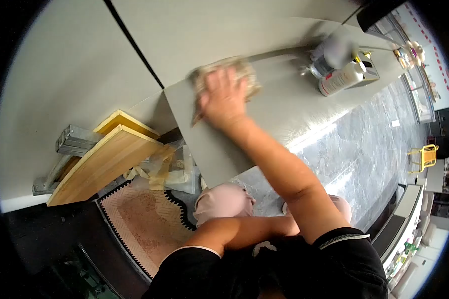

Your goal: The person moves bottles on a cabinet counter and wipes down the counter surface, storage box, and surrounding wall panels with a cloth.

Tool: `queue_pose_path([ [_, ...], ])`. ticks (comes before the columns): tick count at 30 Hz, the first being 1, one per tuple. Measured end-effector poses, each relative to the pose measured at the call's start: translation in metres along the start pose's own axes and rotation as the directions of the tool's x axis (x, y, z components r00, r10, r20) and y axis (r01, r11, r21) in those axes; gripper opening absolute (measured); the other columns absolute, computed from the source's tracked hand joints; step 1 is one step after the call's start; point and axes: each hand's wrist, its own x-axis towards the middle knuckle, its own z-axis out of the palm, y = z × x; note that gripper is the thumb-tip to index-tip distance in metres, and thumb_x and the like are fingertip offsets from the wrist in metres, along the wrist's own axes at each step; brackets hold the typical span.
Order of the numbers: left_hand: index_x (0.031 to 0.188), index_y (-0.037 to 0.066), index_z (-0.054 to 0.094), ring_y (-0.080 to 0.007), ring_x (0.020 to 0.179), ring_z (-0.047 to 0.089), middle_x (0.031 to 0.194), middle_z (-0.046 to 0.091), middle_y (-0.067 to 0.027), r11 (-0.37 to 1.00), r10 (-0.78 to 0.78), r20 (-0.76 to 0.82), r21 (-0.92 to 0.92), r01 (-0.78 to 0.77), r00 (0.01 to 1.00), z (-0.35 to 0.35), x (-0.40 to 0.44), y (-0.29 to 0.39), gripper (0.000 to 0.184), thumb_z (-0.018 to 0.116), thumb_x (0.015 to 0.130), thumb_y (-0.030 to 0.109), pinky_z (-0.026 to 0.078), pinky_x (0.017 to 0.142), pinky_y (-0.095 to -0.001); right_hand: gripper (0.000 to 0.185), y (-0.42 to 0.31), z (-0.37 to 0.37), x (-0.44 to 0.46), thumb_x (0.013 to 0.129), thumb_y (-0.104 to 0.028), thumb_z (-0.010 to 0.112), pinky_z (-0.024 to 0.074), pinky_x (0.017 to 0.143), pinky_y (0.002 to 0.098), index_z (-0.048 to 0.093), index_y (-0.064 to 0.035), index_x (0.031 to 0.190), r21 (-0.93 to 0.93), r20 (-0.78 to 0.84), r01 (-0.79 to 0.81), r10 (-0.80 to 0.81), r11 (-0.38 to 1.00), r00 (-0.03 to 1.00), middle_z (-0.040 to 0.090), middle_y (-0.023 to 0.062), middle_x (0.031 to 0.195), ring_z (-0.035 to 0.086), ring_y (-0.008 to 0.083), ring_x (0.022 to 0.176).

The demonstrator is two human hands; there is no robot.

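My right hand point(224, 97) lies across a crumpled beige patterned cloth point(252, 82), pressing it on the grey top of a cabinet point(284, 94) near its left end. The hand and cloth are slightly blurred. My left forearm crosses in front of my body, and the edge of my left hand point(289, 226) shows at my right arm; its fingers are hidden. To the right of the cloth, apart from it, stand a white bottle with a yellow top point(340, 79) and a blurred clear container point(329, 55).
A grey box point(370, 70) sits behind the bottles. Wooden boards point(110, 162) with metal brackets lean at the left wall, beside a clear plastic bag point(177, 167). Below lies a pink mat point(147, 212). A yellow chair point(425, 157) stands far right on the grey tiled floor.
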Motion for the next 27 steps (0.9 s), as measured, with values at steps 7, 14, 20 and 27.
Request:
queue_pose_path([
  [7,0.118,0.012,0.064,-0.0243,0.103,0.055,0.127,0.057,-0.0061,0.996,-0.041,0.066,0.083,0.036,0.997,-0.014,-0.014,-0.009,0.033,0.060,0.088,0.027,0.041,0.081,-0.0394,0.053,0.018,-0.063,-0.100,0.090,-0.037,0.048,0.0159,0.112,0.0588,0.042,-0.0191,0.139,0.286,0.177,0.451,-0.509,0.846,0.842,0.032,0.0068,0.150,0.022,0.0298,0.141],
  [14,0.103,0.010,0.071,-0.0223,0.092,0.059,0.102,0.067,-0.0060,0.991,-0.028,-0.136,0.126,0.046,0.990,0.004,-0.018,-0.002,0.031,0.072,0.075,0.021,0.037,0.070,-0.0361,0.054,0.176,-0.029,-0.070,0.089,-0.041,0.046,0.0190,0.109,0.0604,0.043,-0.0238,0.140,0.034,-0.003,0.153,-0.153,0.988,0.988,0.033,0.0090,0.150,0.026,0.0309,0.140],
  [20,0.113,0.013,0.067,-0.0248,0.108,0.056,0.116,0.063,-0.0045,0.981,-0.079,-0.067,0.171,0.089,0.995,-0.002,-0.014,-0.001,0.037,0.069,0.078,0.023,0.038,0.083,-0.0430,0.056,0.116,-0.025,-0.079,0.092,-0.044,0.040,0.0194,0.108,0.0615,0.039,-0.0170,0.141,-0.041,-0.044,-0.019,0.017,0.999,0.999,0.034,0.0146,0.147,0.026,0.0346,0.138],
  [27,0.113,0.012,0.067,-0.0270,0.110,0.059,0.117,0.064,-0.0048,0.993,-0.040,-0.062,0.110,0.047,0.997,0.005,0.005,-0.005,0.032,0.062,0.083,0.023,0.045,0.079,-0.0455,0.053,0.135,-0.060,-0.132,0.087,-0.039,0.051,0.0170,0.113,0.0538,0.047,-0.0204,0.136,0.176,0.084,0.253,-0.270,0.951,0.959,0.036,0.0084,0.148,0.026,0.0283,0.140],
])
